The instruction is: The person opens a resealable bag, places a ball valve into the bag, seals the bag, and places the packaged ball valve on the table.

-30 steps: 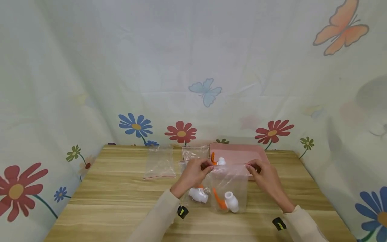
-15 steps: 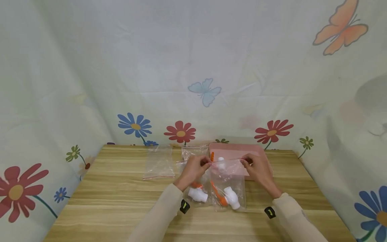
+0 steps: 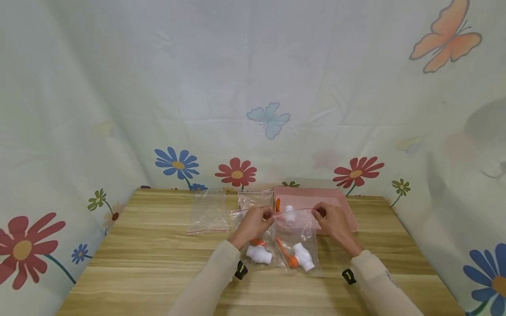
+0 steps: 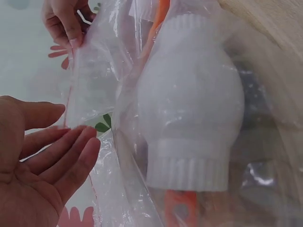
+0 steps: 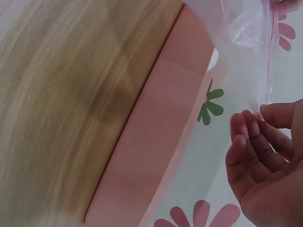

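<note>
Both hands hold a clear zip bag (image 3: 302, 230) by its red-lined mouth. My left hand (image 3: 253, 224) pinches the mouth's left end, and my right hand (image 5: 270, 156) pinches the right end between thumb and fingers. Low in this bag lies a white plastic ball valve (image 3: 303, 256) with an orange lever (image 3: 285, 252). Beside it, under my left forearm, a second bag contains another white ball valve (image 4: 189, 94), whose orange handle shows in part. The left hand covers some of that second bag in the head view.
A pink tray (image 3: 324, 195) stands at the back right, with one more white valve (image 3: 290, 214) and an orange piece (image 3: 278, 205) in it. Flat zip bags lie at the back: one on the left (image 3: 208, 215), another (image 3: 254, 197) beside the tray. A flowered cloth hangs behind the wooden table (image 3: 150, 263).
My right hand has moved left and slightly away, nearer the left hand. The held bag's mouth has shifted left, and the valve inside has turned and settled at a slant.
</note>
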`<state>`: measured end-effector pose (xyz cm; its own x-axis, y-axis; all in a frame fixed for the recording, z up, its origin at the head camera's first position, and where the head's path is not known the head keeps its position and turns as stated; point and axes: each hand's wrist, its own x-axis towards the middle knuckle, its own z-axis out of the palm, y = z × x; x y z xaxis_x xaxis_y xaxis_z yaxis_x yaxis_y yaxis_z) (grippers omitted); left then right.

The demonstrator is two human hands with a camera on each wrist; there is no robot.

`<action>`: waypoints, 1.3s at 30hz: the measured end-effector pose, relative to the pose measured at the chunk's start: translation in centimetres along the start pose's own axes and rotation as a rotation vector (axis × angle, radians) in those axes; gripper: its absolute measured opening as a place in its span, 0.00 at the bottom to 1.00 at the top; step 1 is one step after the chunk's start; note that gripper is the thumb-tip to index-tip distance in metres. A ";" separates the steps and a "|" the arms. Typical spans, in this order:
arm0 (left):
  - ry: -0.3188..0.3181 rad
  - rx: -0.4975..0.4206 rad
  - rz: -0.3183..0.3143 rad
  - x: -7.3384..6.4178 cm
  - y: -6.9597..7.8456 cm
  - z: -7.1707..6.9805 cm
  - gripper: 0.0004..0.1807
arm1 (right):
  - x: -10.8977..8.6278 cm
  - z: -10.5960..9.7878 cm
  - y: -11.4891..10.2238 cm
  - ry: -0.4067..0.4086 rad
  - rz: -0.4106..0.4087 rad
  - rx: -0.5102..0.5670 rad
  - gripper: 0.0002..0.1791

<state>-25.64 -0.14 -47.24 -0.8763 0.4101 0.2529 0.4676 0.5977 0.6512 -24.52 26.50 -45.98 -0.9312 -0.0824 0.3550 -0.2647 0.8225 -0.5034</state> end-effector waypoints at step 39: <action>0.123 0.449 0.040 -8.1 2.6 -10.1 0.39 | -4.2 -4.8 -10.4 0.072 -0.416 -0.107 0.38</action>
<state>-18.48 -8.88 -40.32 -0.8509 0.3703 0.3725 0.4816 0.8331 0.2719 -16.70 20.94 -38.45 -0.7300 -0.3823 0.5665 -0.5825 0.7816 -0.2232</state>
